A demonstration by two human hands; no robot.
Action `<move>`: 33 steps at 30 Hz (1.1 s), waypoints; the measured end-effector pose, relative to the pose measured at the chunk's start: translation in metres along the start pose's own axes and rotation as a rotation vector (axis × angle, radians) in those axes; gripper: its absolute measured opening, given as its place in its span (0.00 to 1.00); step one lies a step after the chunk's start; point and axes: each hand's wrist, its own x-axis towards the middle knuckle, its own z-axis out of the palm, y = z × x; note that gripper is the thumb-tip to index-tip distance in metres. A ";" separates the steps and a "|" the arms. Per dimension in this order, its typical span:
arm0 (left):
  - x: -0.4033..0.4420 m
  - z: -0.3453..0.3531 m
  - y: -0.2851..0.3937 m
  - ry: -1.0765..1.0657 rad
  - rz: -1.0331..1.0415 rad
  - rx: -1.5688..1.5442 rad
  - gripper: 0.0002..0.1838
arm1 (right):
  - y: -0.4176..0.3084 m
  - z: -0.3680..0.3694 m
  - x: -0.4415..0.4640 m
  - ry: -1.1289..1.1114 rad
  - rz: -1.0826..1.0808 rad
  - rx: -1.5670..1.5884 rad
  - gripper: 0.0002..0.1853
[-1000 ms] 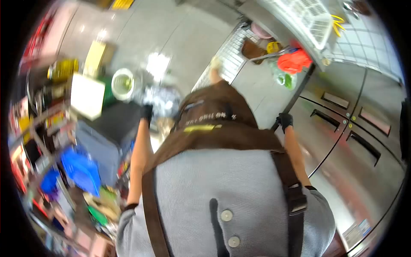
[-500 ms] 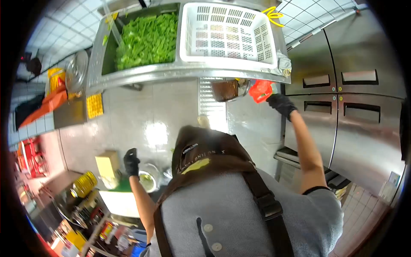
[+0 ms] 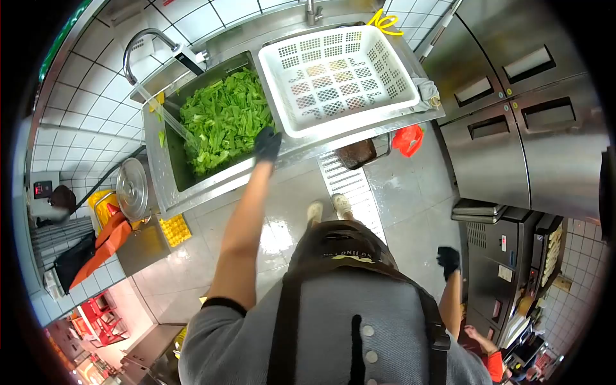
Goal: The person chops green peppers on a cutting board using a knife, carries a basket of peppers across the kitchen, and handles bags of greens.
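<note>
My left hand (image 3: 267, 145), in a dark glove, reaches over the front right corner of the left sink basin (image 3: 176, 173). Its fingers point toward the chopped green leafy vegetables (image 3: 224, 119) heaped in that basin; they look stretched out and hold nothing I can see. Water runs from the curved faucet (image 3: 131, 58) down the basin's left side. My right hand (image 3: 449, 262), also gloved, hangs out at my right side above the floor, its fingers loosely bent and nothing in them. A red plastic bag (image 3: 408, 140) sits low by the sink's front right corner.
A white perforated basket (image 3: 333, 119) rests over the right side of the sink. Steel refrigerator doors (image 3: 545, 154) stand at right. A floor drain grate (image 3: 350, 186) runs by my feet. Another person's hand (image 3: 478, 337) shows at lower right. A yellow crate (image 3: 174, 230) lies left.
My left hand has moved from the lower left up to the sink's vegetables. My right hand has drawn back from beside the red bag. The view has turned, bringing the faucet into sight.
</note>
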 end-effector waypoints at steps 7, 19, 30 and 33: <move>0.111 0.137 -0.063 0.128 -0.448 -0.158 0.21 | 0.065 0.039 -0.061 0.134 0.204 -0.047 0.10; -0.002 -0.019 0.060 0.029 -0.309 -0.566 0.07 | -0.061 0.023 0.039 0.234 -0.478 -0.004 0.13; -0.119 -0.148 -0.056 0.136 -0.354 -0.802 0.09 | -0.166 0.034 0.020 0.114 -0.535 0.418 0.12; -0.088 -0.098 -0.050 0.107 -0.383 -0.829 0.07 | -0.148 0.052 0.032 0.057 -0.500 0.333 0.10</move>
